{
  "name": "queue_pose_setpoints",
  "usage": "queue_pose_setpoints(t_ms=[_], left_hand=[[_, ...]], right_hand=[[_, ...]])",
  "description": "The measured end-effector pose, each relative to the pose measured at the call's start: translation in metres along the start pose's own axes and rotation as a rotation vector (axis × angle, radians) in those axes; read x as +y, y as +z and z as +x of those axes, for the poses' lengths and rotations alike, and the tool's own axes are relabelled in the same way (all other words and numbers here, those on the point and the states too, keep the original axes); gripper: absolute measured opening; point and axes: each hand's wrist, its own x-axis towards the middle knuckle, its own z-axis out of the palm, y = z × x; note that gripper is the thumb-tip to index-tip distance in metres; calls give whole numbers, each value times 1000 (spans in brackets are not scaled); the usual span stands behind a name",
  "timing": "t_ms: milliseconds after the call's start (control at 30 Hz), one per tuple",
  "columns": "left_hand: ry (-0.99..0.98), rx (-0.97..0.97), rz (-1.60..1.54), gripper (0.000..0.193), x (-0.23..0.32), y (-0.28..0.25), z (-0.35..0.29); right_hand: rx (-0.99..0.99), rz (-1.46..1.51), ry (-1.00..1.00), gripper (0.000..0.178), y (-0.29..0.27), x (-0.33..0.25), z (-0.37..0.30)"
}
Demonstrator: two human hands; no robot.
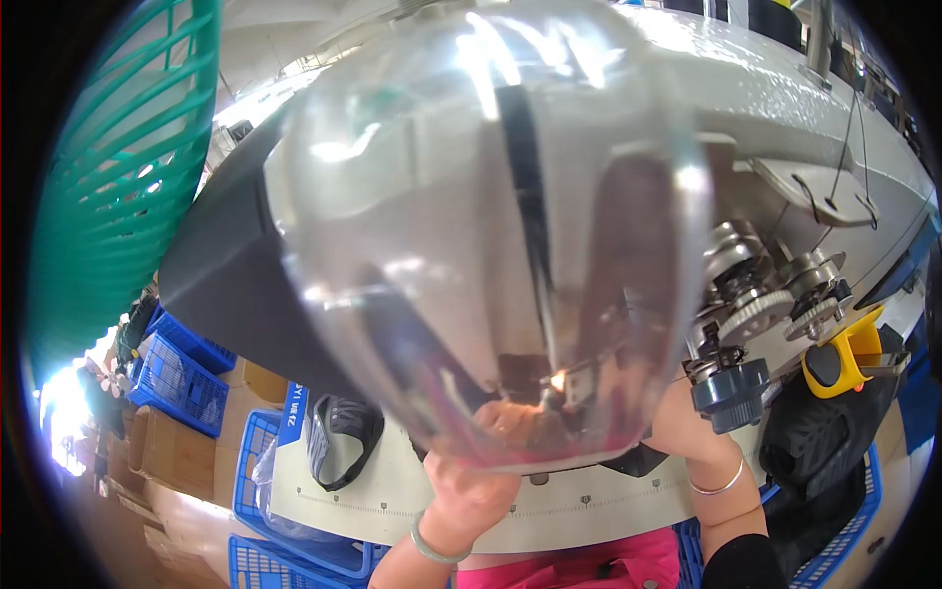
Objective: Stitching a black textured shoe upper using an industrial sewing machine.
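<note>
Because the glossy, rounded, silvery machine head [491, 265] hides most of my fingers, I cannot tell how wide or narrow my grip is, or whether either hand pinches anything. Partly covered by that head, a flat black piece of material [638, 459] lies low over the white curved tabletop with ruled marks [579, 525], just beside my right hand [684, 427]. My left hand [474, 488], above a pale green bangle [432, 542], is at the head's lower left edge; a thin silver bangle [723, 481] circles my right wrist. Farther left on the tabletop sits a black shoe upper with a grey inside [361, 420]. Just right of the head are ridged metal dials [756, 316] and a black knob [728, 395]. Beyond them, dark shoe uppers [812, 437] fill a blue plastic basket [852, 530], near a yellow plastic loop-shaped piece [859, 346]. Upper left stands a green slatted plastic shell [128, 206].
</note>
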Motion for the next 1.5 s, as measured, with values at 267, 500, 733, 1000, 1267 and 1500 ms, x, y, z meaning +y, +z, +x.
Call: queue_pose_setpoints(t_ms=[267,500,733,1000,1267,1500], left_hand=[[19,-12,-6,22,-6,-1,4],[10,-41,35,23,-3,0,5],[9,-44,103,26,-3,2,-2],[10,-43,101,25,-3,1,2],[22,-35,94,21,-2,4,0],[10,-8,90,24,-6,7,-4]], right_hand=[[129,165,55,24,13,-1,-5],[182,179,54,20,16,-9,-1],[-33,-121,137,34,13,-14,-6],[168,22,57,12,23,-17,-5],[114,-41,64,15,27,-15,-9],[125,-112,41,20,32,-24,-9]])
